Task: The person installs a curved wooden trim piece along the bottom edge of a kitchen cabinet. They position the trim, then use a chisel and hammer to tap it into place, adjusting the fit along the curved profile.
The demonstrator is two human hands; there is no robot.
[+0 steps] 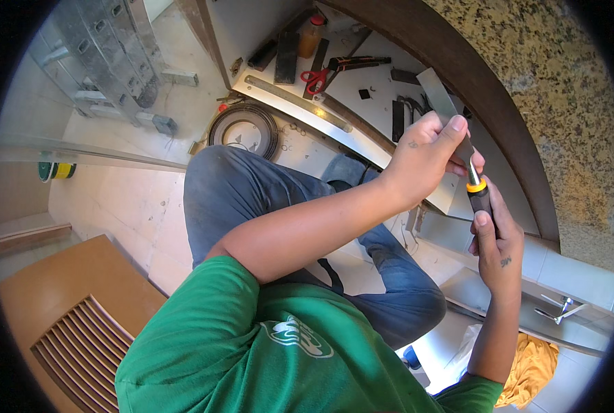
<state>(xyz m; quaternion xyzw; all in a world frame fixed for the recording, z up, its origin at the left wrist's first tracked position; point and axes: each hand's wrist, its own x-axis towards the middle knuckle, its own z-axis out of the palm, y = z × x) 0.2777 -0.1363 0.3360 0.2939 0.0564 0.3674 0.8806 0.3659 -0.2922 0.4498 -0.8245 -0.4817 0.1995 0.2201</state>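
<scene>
My right hand (499, 241) is wrapped round the black handle of a chisel (481, 197) with a yellow ring and a short shiny neck. Above the neck the steel widens into a flat grey blade. My left hand (427, 162) is closed round that blade, its thumb pressed on top; the fingers hide part of it. Beyond my left knuckles a flat grey metal strip (437, 93) sticks out; whether it is the same blade I cannot tell. Both hands are held up in front of an open cabinet.
Inside the cabinet (382, 131) lie red-handled scissors (314, 80), black-and-orange pliers (362, 63), dark strips and a red-capped jar (311, 38). A metal ruler (296, 103) lies on its front edge. Coiled edging (243, 131), a ladder (107, 55), a speckled stone counter (554, 82) and a slatted wooden door (80, 323) surround me.
</scene>
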